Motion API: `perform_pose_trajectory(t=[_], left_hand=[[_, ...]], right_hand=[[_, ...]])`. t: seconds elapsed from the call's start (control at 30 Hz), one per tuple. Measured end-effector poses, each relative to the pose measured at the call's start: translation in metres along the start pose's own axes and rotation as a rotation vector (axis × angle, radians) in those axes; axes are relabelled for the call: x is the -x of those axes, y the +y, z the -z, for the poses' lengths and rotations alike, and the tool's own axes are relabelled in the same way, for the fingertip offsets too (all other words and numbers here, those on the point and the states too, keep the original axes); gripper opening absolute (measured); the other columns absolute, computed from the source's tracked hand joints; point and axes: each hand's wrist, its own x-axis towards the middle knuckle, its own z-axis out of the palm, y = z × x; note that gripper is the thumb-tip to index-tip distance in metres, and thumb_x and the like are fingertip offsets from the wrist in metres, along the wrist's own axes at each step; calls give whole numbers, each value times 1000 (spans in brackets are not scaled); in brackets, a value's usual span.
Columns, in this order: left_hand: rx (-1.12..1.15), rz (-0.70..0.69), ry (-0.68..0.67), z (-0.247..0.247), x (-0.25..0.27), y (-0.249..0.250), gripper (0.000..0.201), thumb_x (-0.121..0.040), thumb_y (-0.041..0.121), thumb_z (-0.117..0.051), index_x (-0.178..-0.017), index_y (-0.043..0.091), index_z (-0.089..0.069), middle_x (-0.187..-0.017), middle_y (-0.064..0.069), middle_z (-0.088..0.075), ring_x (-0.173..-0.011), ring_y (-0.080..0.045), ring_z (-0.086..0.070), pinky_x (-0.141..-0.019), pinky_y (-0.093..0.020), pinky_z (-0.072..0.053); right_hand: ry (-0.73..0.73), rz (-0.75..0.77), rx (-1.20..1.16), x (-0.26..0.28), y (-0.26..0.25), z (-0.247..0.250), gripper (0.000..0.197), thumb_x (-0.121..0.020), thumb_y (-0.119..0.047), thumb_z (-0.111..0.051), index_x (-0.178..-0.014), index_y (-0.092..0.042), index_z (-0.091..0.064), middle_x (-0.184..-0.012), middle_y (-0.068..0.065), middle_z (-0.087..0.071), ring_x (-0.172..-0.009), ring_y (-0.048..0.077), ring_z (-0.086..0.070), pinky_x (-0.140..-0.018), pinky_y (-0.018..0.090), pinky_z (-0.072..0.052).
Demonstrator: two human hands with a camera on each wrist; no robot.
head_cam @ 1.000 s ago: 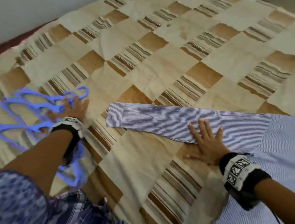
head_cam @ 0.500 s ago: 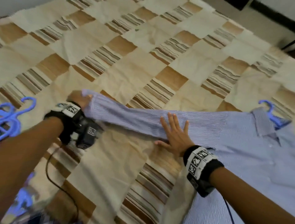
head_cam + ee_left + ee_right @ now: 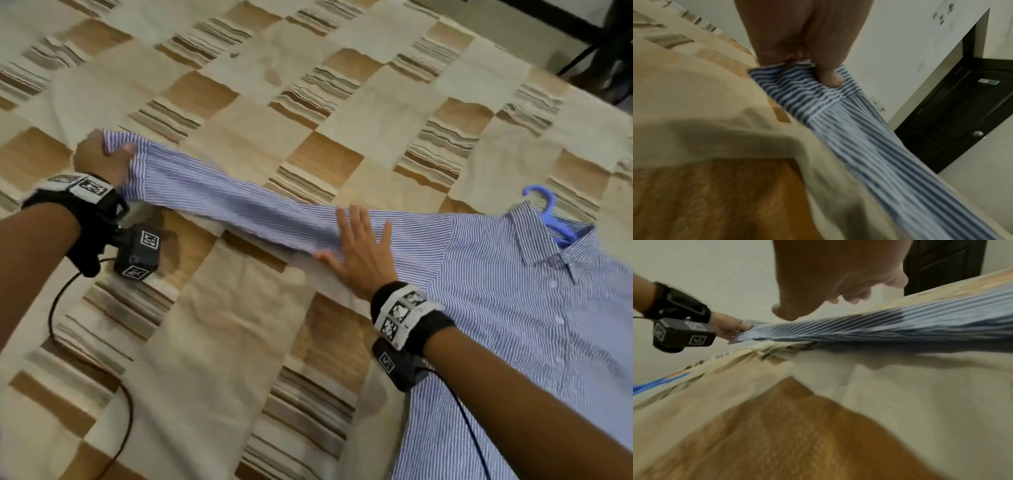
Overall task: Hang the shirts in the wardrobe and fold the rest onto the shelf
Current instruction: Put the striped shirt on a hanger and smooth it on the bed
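Observation:
A blue-and-white striped shirt (image 3: pixel 513 291) lies front-up on the bed at the right, with a blue plastic hanger (image 3: pixel 551 219) sticking out of its collar. Its long sleeve (image 3: pixel 233 202) stretches leftwards across the bed. My left hand (image 3: pixel 102 157) grips the cuff (image 3: pixel 797 84) at the sleeve's end and holds it a little above the cover. My right hand (image 3: pixel 356 250) lies flat with straight fingers on the sleeve near the shoulder seam, holding nothing. In the right wrist view the sleeve (image 3: pixel 900 327) runs taut from under my palm to the left hand (image 3: pixel 731 327).
The bed is covered with a beige and brown patchwork bedspread (image 3: pixel 239 342). A dark door (image 3: pixel 962 113) stands in the pale wall beyond the bed. More blue hangers (image 3: pixel 653 384) lie at the far left of the bed. Dark furniture legs (image 3: pixel 596 44) show past the top right edge.
My left hand left the blue hangers at the left, took hold of the sleeve cuff and lifted it, pulling the sleeve taut. My right hand stayed pressed flat on the sleeve.

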Motion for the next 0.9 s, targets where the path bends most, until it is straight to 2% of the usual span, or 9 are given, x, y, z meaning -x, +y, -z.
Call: perform_pose_trajectory(t=[0.1,0.17,0.23,0.3,0.37,0.53,0.63,0.77,0.9], left_hand=[[69,-73,88,6,-7,29,25,-93,32,-50,-87,9,-58,-69,8,-44,-87,-15,-47,-75,-37,-41],[53,-78,73,10,-10,42,24,-92,33,-49,-71,25,-41,-67,2,-38,-86,-19,-51,-74,-34,-38],[23,-6,-6,8,-8,35,24,-91,29,-53,-75,26,-35,-83,-5,-49,-105,-31,-56,-86,-38,-42],[-31,154,-154,1,1,19,24,-85,29,-63,-93,21,-42,-116,-18,-54,-119,-38,-49,-97,-43,-39],[-117,203,-298,-5,12,1,48,-80,22,-72,-115,4,-43,-132,-29,-46,-123,-41,-45,-102,-45,-35],[-55,-18,-255,-6,24,-1,36,-77,-6,-69,-109,2,-54,-127,-30,-50,-116,-43,-49,-96,-41,-38],[-61,-132,-205,1,28,20,25,-84,-8,-60,-108,-5,-62,-124,-29,-54,-113,-44,-51,-90,-23,-43],[-106,-134,-138,1,24,26,34,-84,-9,-54,-117,-1,-61,-128,-26,-53,-117,-42,-49,-99,-41,-38],[-424,-62,-150,-11,33,29,46,-78,-7,-58,-123,-1,-54,-131,-32,-44,-121,-49,-39,-100,-53,-35]], right_hand=[[180,-127,-68,-20,28,16,59,-99,-43,-31,-149,-15,-17,-148,16,-31,-134,31,-32,-104,51,-28],[171,-182,-27,-37,55,26,52,-96,-27,-48,-144,-15,-29,-132,18,-45,-119,34,-42,-92,46,-38],[-35,-211,-30,-52,77,33,48,-91,-30,-57,-134,-15,-41,-122,19,-52,-114,34,-46,-86,42,-42],[-229,-178,-41,-60,88,38,39,-91,-32,-59,-123,-12,-48,-116,17,-57,-107,33,-53,-79,35,-42],[-309,-114,-22,-65,88,38,32,-93,-31,-55,-118,-9,-51,-115,15,-58,-104,32,-54,-76,31,-39],[-31,-182,-74,-73,97,49,20,-94,-25,-50,-106,-11,-57,-106,14,-61,-96,33,-57,-70,31,-39],[78,-245,-127,-78,104,56,23,-94,-29,-53,-107,-11,-58,-104,15,-63,-96,33,-58,-70,31,-39],[70,-311,-222,-80,97,49,25,-93,-26,-55,-112,-10,-54,-108,16,-63,-96,31,-58,-70,32,-40],[87,-228,-169,-68,44,34,52,-92,-29,-56,-135,-9,-34,-130,15,-48,-117,32,-47,-92,42,-42]])
